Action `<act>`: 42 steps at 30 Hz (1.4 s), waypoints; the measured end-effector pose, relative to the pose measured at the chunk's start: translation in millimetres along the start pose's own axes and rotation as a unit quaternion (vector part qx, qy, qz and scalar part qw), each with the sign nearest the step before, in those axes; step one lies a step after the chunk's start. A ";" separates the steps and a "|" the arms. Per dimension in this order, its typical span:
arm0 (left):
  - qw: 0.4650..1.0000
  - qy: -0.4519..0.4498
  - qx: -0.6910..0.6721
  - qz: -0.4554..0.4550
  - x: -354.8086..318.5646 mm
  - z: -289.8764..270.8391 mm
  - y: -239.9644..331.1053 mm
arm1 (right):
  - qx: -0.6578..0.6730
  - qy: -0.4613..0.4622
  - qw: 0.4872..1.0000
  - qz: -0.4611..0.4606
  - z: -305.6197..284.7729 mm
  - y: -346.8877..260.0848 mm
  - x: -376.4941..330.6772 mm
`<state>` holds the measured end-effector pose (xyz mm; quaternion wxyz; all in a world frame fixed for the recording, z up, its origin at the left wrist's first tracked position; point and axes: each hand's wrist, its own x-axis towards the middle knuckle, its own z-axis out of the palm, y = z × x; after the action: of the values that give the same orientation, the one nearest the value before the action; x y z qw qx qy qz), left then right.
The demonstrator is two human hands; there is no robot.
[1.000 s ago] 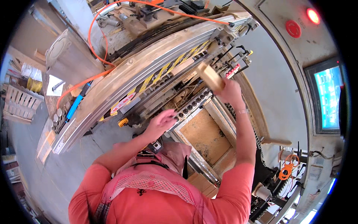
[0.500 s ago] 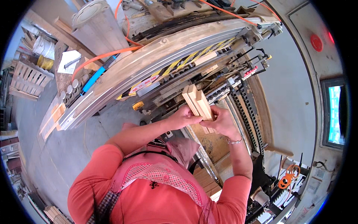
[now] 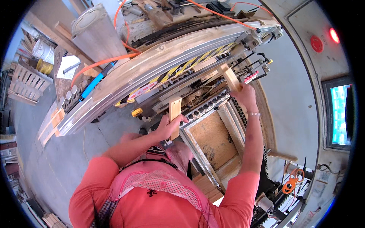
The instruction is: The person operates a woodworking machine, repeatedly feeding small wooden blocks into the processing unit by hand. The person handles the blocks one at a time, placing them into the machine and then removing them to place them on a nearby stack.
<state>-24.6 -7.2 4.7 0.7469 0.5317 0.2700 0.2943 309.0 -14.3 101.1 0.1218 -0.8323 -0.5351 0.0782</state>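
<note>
My left hand (image 3: pixel 167 127) grips a short pale wood block (image 3: pixel 175 114) and holds it upright against the front of a big woodworking machine (image 3: pixel 152 72). My right hand (image 3: pixel 245 95) is stretched up and to the right, shut on a second wood block (image 3: pixel 229 75) that it holds at the machine's row of clamps, near the red-tipped levers (image 3: pixel 253 74). A framed opening with a chipboard panel (image 3: pixel 213 138) lies between and below my arms.
An orange hose (image 3: pixel 114 59) and a blue tool (image 3: pixel 95 81) lie on the machine's top. A lit screen (image 3: pixel 340 110) and red buttons (image 3: pixel 317 43) are on the right wall. Wooden pallets (image 3: pixel 26 81), buckets (image 3: pixel 42 53) and a grey bin (image 3: pixel 97 32) stand at the left.
Half a second ago both hands held the blocks together at chest height; now they have parted, the left block going low left, the right block up to the clamps.
</note>
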 end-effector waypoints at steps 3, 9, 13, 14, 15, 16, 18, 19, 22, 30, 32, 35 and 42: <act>0.999 -0.019 0.027 -0.002 -1.0 -1.9 -1.3 | -0.062 -0.012 0.997 0.054 27.9 20.8 48.5; 0.998 -0.053 0.029 -0.011 1.1 -7.1 -8.2 | -0.106 -0.026 0.990 0.085 67.3 25.7 97.3; 0.998 -0.039 -0.050 -0.009 6.0 -9.5 -18.2 | -0.118 -0.029 0.991 0.063 69.5 18.3 97.5; 0.998 -0.039 -0.054 -0.013 5.2 -10.2 -19.5 | -0.123 -0.025 0.990 0.059 69.8 15.9 96.0; 0.997 -0.038 -0.059 -0.016 3.3 -11.2 -20.0 | -0.110 -0.033 0.992 0.056 69.8 14.4 90.2; 0.997 -0.038 -0.062 -0.020 2.6 -11.1 -19.8 | -0.099 -0.018 0.993 0.053 68.6 13.6 87.3; 0.996 -0.032 -0.077 -0.017 3.4 -8.9 -19.1 | -0.078 0.011 0.996 0.045 67.2 13.5 82.6; 0.996 -0.034 -0.075 -0.013 4.4 -9.8 -20.6 | -0.083 0.022 0.996 0.040 63.5 10.5 81.4; 0.998 -0.040 -0.044 -0.024 4.4 -10.0 -19.0 | -0.085 -0.009 0.995 0.045 62.7 11.6 88.0; 0.997 -0.038 -0.060 -0.022 4.4 -10.3 -19.6 | -0.101 -0.001 0.995 -0.005 60.4 2.7 92.3; 0.997 -0.043 -0.057 -0.021 5.2 -8.9 -15.3 | -0.094 -0.010 0.995 0.007 59.0 2.2 96.0; 0.997 -0.037 -0.059 -0.018 5.6 -6.3 -10.6 | -0.100 -0.002 0.995 -0.008 61.9 3.9 100.3; 0.998 -0.050 -0.033 -0.002 6.0 -6.9 -11.7 | -0.096 -0.001 0.994 0.048 68.7 -8.1 111.4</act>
<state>-23.6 -1.5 -9.0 0.7775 0.5200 0.2234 0.2741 330.2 98.4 37.6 0.0365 -0.8646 -0.5000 0.0330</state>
